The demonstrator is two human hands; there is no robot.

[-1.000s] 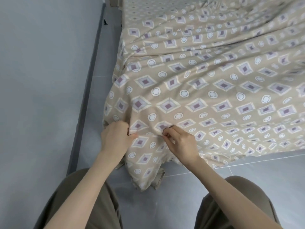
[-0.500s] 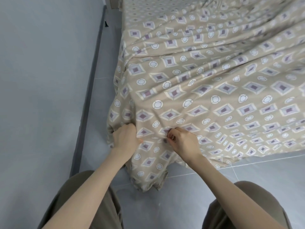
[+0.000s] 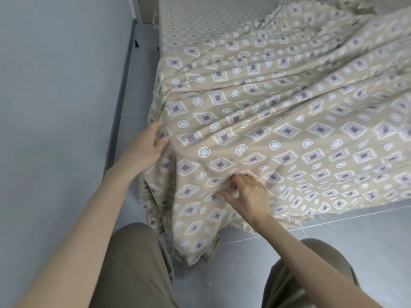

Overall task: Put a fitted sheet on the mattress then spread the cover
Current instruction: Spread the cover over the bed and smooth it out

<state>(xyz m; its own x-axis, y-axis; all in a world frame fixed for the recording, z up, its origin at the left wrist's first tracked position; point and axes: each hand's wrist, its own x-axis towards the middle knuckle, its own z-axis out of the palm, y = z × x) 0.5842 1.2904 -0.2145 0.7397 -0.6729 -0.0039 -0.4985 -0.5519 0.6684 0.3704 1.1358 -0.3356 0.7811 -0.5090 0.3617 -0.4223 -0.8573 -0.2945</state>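
Left hand (image 3: 148, 143) – fingers straight, apart, touching cover (image 3: 289, 130) at mattress corner. Right hand (image 3: 250, 193), to its right – pinching cover fold. Dotted sheet (image 3: 200, 18) beyond both.

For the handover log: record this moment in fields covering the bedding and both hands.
cover: beige, diamond-and-circle pattern, wrinkled, near corner hanging low toward the floor
fitted sheet: dotted, uncovered at the far end
left hand: open, fingers against the cover at the corner
right hand: pinches a fold of the cover
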